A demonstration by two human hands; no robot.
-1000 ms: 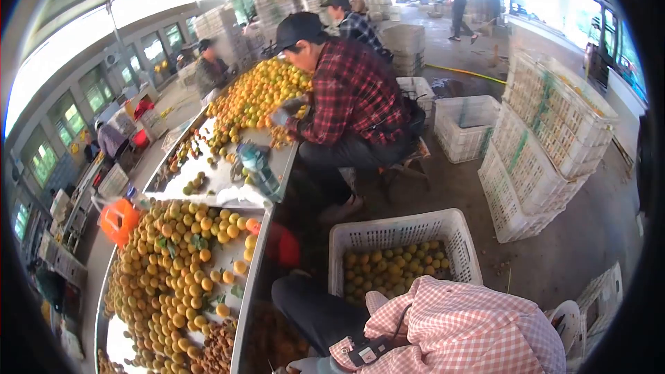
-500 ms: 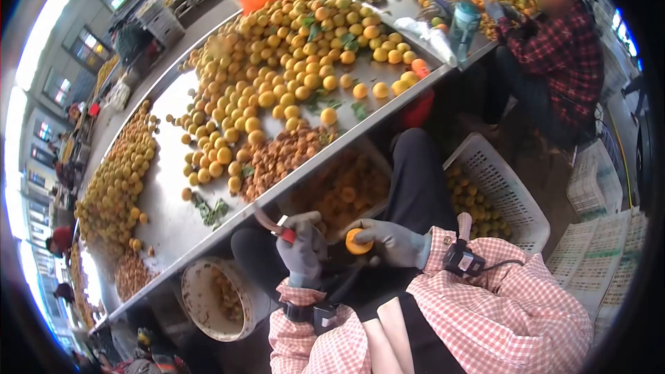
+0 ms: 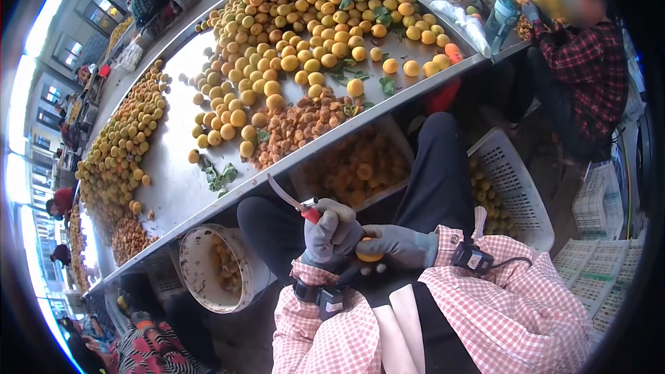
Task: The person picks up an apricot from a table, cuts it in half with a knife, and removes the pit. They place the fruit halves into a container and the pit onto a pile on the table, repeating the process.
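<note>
My left hand (image 3: 330, 234), in a grey glove, is closed around a curved knife with a red handle (image 3: 311, 215); its blade points up and left toward the table edge. My right hand (image 3: 402, 246), also gloved, grips an orange fruit (image 3: 369, 251) between thumb and fingers. The two hands are side by side above my lap, with the fruit right beside the left hand. Beyond them, a metal table (image 3: 173, 188) bears a large pile of yellow-orange fruit (image 3: 305, 41) and a heap of small brown pieces (image 3: 299, 128) near its edge.
A white bucket (image 3: 260, 263) stands below the table at left. Under the table is a bin of orange pieces (image 3: 364, 166). A white crate (image 3: 516, 173) with fruit is at right. A co-worker in a checked shirt (image 3: 589, 62) sits at upper right, near a bottle (image 3: 502, 17).
My hands have come together, the left one moving right toward the fruit in the right hand. The camera view has shifted, so the table's contents appear slightly higher and further right.
</note>
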